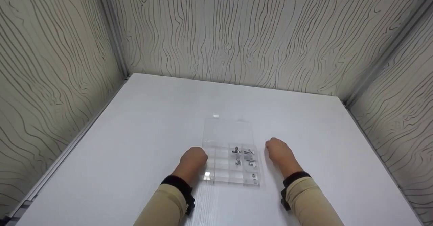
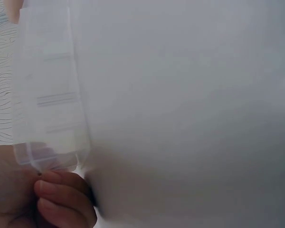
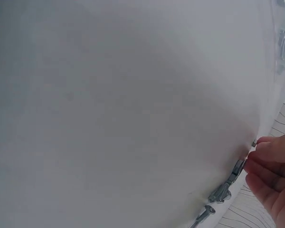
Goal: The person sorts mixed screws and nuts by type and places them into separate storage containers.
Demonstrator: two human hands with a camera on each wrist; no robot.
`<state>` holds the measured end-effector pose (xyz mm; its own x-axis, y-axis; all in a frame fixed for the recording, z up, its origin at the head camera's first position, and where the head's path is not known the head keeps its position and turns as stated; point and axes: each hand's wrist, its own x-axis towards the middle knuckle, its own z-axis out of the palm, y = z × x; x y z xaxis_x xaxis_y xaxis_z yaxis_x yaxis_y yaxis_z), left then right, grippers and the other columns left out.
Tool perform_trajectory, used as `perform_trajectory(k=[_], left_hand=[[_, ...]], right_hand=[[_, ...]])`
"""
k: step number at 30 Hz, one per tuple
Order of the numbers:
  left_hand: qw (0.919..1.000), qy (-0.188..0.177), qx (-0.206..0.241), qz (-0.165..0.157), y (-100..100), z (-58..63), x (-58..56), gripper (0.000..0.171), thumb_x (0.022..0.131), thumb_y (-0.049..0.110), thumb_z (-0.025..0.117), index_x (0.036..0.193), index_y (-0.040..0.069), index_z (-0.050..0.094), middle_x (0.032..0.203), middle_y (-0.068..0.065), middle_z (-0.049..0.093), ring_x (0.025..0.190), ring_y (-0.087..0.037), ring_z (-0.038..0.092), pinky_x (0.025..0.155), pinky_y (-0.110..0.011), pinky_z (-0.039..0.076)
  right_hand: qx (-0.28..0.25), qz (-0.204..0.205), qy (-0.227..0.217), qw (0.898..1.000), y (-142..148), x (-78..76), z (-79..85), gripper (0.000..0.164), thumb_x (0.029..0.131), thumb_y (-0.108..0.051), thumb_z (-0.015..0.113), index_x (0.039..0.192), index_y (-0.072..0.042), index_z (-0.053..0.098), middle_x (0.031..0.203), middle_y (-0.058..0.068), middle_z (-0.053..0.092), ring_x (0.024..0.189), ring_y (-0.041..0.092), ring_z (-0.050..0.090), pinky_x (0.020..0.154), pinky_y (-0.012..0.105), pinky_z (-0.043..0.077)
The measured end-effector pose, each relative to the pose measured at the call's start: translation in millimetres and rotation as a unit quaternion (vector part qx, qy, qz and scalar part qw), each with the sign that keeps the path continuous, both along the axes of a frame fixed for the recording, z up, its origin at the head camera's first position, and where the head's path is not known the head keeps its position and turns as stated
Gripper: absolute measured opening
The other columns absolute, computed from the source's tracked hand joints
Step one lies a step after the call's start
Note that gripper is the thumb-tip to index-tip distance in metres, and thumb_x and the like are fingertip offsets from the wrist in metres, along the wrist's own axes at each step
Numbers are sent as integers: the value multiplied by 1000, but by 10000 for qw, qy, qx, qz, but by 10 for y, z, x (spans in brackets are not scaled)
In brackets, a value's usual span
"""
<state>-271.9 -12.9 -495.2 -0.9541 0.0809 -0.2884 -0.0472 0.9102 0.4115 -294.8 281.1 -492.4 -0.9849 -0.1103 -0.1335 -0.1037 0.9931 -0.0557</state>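
Observation:
A clear plastic compartment box lies on the white table with its lid folded open away from me. Several small metal screws and fittings sit in its right-hand compartments. My left hand grips the box's left side; the left wrist view shows curled fingers at its corner. To the right of the box, my right hand is low over the table. In the right wrist view its fingertips touch loose metal parts, beside a screw. Whether they pinch one, I cannot tell.
The white table extends around the box. Wood-patterned panels rise behind it and at both sides, with metal frame rails at the corners.

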Motion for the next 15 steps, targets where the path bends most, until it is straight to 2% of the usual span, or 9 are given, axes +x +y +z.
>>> perform_trajectory(k=[5,12,15], left_hand=[[10000,58,27,-15,0,7,13,19,83,12,49,84,1,64,86,-10,62,84,-25,59,78,-37,48],[9998,173,47,-17,-7,-2,17,18,81,12,49,79,1,64,83,-10,63,80,-24,59,75,-37,49],[9999,116,18,-105,-9,-4,13,17,81,10,49,80,1,64,85,-10,62,81,-24,58,76,-37,49]], right_hand=[[50,174,88,9998,-4,0,1,18,90,-1,47,101,4,60,107,24,59,105,38,53,91,47,41],[-447,-83,-362,9983,-18,-11,45,6,86,-2,53,85,-3,59,81,10,56,84,29,56,78,42,47],[-629,-183,-582,9962,3,-1,73,6,82,0,55,83,-3,59,79,9,56,79,26,55,75,41,48]])
